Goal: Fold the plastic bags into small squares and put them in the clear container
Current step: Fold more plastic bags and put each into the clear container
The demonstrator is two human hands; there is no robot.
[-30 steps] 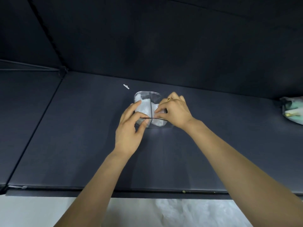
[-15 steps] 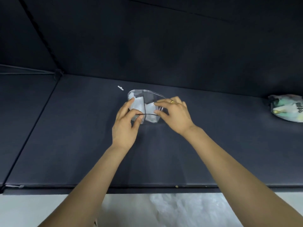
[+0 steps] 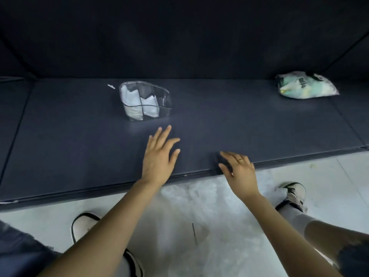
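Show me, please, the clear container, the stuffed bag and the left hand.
clear container (image 3: 164, 100): head view, bare right wall.
stuffed bag (image 3: 305, 85): head view, middle of the bag.
left hand (image 3: 158, 156): head view, back of the hand.

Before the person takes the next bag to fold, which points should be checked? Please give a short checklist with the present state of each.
1. Left hand free, fingers straight: ok.
2. Right hand free, holding nothing: ok.
3. Clear container upright on the dark mat: ok.
4. Folded white bags sit inside the container: ok.
5. Room left in the container for another square: cannot tell.
6. Next bag within view, the crumpled green-white bag far right on the mat: ok.
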